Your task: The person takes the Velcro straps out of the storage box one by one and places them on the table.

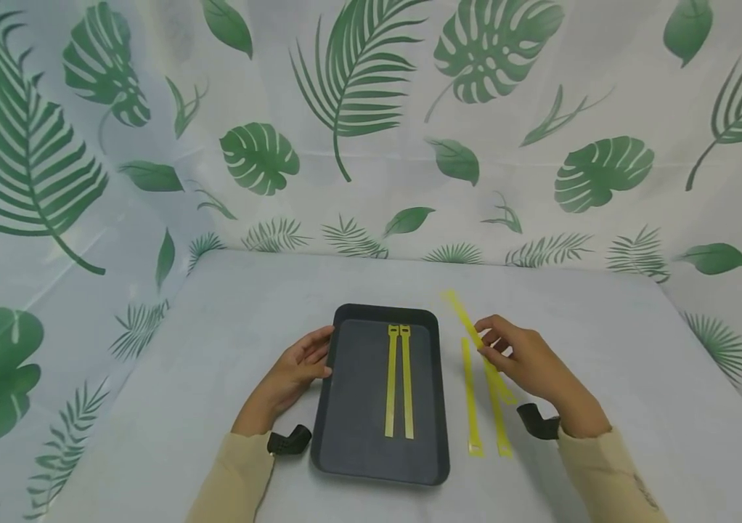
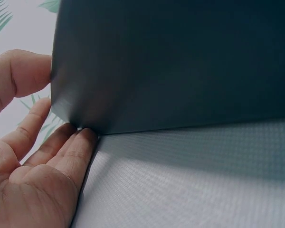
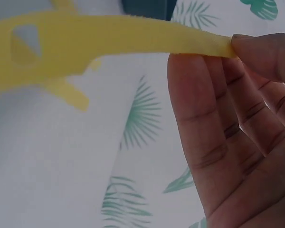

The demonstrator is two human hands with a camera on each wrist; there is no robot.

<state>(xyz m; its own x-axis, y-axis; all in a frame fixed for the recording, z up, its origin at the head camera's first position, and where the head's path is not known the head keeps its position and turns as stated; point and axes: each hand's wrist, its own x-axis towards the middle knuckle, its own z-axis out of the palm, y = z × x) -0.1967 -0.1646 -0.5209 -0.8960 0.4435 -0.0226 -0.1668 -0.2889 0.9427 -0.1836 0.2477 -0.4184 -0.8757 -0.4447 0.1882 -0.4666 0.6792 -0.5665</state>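
Note:
My right hand (image 1: 529,357) pinches a yellow hook-and-loop cable tie (image 1: 462,311) between thumb and fingers, to the right of the tray. In the right wrist view the slotted end of this tie (image 3: 118,35) points away from the fingers. Two more yellow cable ties, one nearer the tray (image 1: 471,399) and one partly behind the held tie (image 1: 500,432), lie on the table. My left hand (image 1: 292,372) touches the left side of the dark grey tray (image 1: 354,407); its fingertips (image 2: 88,135) meet the tray's wall. Inside the tray, two yellow ties (image 1: 390,385) lie side by side, slotted heads at the far end.
A white-covered table (image 1: 260,290) carries the tray and ties. Behind it and at both sides hangs a white curtain (image 1: 371,196) printed with green leaves. A black wrist mount (image 1: 289,440) sits near the tray's left side, another (image 1: 537,421) by the right-hand ties.

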